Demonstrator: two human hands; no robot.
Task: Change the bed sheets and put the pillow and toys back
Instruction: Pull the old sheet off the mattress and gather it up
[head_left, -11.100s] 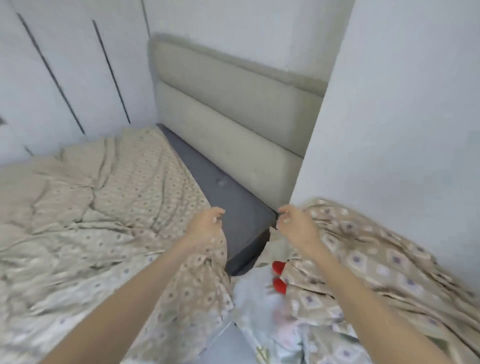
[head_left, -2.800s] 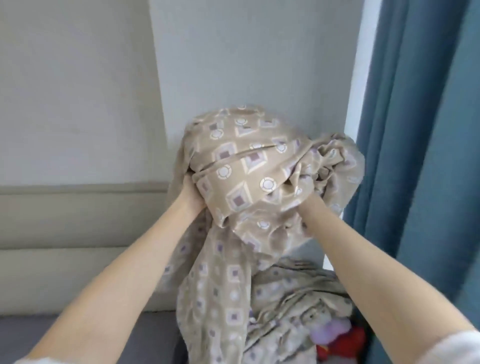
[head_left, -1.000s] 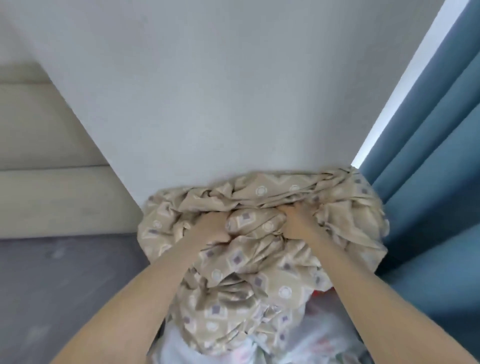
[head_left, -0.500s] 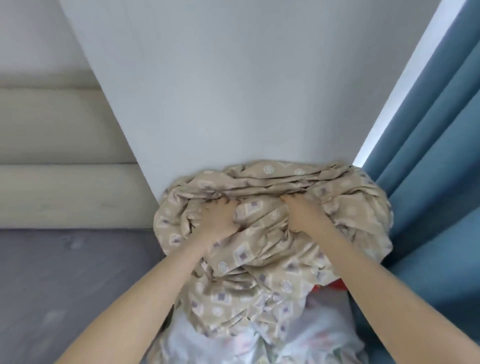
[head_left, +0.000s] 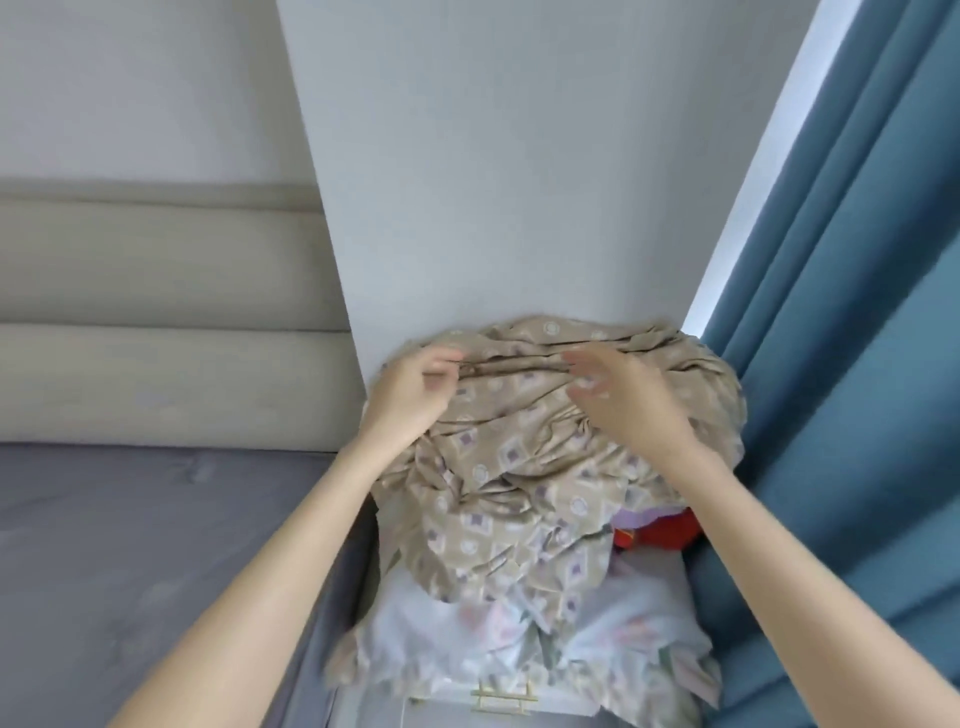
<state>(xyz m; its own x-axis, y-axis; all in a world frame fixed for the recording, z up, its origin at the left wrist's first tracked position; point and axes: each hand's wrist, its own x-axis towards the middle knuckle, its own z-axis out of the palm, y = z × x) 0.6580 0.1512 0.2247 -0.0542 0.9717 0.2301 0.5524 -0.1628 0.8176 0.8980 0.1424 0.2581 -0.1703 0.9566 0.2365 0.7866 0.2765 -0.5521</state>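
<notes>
head view: i see the bundled beige sheet (head_left: 540, 467) heaped against the white wall (head_left: 519, 182), between the bare grey mattress (head_left: 130, 545) and the blue curtain (head_left: 857, 364). it lies over pale flowered cloth (head_left: 613, 623) and a red toy (head_left: 657, 535). my right hand (head_left: 623, 400) hovers over it, fingers spread and loose, blurred. my left hand (head_left: 410, 395) touches its top fold with bent fingers; i cannot tell if it pinches.

Bare forearms reach to frame centre; left hand (head_left: 415, 392) fingers loosely curled, right hand (head_left: 626, 402) fingers spread, blurred.
</notes>
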